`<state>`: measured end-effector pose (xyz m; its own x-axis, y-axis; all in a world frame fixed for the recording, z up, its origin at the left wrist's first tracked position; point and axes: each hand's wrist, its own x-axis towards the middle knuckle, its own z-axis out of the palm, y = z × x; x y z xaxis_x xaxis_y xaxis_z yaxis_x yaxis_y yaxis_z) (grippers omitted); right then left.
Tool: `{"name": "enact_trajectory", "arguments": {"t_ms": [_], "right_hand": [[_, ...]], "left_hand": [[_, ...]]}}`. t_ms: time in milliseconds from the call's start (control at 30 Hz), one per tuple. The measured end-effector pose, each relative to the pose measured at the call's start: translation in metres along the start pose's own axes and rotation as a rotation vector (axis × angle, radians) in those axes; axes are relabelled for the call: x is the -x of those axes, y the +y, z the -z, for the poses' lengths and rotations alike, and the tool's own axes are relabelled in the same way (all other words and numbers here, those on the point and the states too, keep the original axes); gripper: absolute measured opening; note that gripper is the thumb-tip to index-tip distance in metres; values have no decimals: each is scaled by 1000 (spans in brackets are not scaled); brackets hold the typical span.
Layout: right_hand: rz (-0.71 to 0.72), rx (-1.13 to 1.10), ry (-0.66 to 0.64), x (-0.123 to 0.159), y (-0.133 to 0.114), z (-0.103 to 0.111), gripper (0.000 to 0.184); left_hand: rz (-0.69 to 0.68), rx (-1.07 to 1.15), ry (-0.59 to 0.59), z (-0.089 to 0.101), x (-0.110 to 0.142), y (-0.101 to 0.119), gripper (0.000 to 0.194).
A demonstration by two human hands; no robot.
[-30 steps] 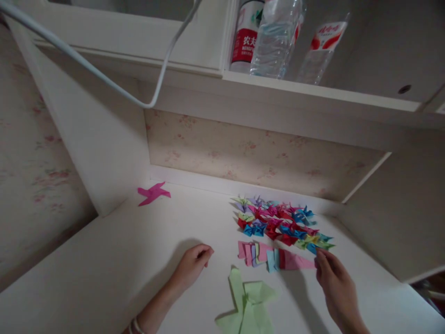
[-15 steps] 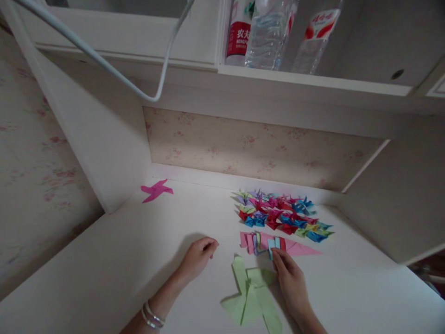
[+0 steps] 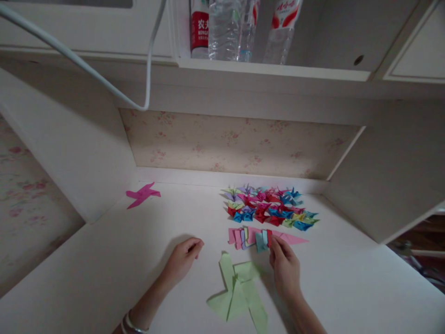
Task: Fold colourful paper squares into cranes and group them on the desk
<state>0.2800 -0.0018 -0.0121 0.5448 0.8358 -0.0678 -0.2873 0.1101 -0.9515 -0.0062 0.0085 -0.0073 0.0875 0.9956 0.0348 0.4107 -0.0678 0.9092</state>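
Note:
My right hand (image 3: 284, 266) reaches to a row of small folded paper strips (image 3: 250, 237) in pink, blue and red, its fingertips pinched on the red and blue pieces at the row's right part. My left hand (image 3: 181, 258) rests on the white desk (image 3: 104, 260), fingers loosely curled, holding nothing I can see. Between my hands lies a light green folded paper shape (image 3: 238, 290). Behind the strips sits a cluster of several small colourful origami pieces (image 3: 267, 210).
A pink folded paper shape (image 3: 142, 195) lies at the desk's back left corner. Plastic water bottles (image 3: 229, 28) stand on the shelf above. A white cable (image 3: 104, 79) hangs from the upper left. Cabinet walls close in both sides.
My right hand moved left from the end of the long pink strip to the red and blue pieces in the row. My left hand stayed put. The view shifted slightly.

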Motion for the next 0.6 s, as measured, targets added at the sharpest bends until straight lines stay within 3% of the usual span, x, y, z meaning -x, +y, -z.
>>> {"name": "enact_trajectory", "arguments": {"t_ms": [200,433,533,600], "right_hand": [[-61,-149,83,-9,-12,6,27],[-60,-44,-17,-13,-7,7,22],[-49,-25,-66,-15,-5,8,23],[-53,-30,-81,-17,-3,9,24]], "left_hand": [[-29,-95,19,-3,3,1,36],[-209,-264,45,-10,17,9,30],[-132,-379,-2,-1,6,5,35],[-48,-533,-13,16,-10,0,39]]}}
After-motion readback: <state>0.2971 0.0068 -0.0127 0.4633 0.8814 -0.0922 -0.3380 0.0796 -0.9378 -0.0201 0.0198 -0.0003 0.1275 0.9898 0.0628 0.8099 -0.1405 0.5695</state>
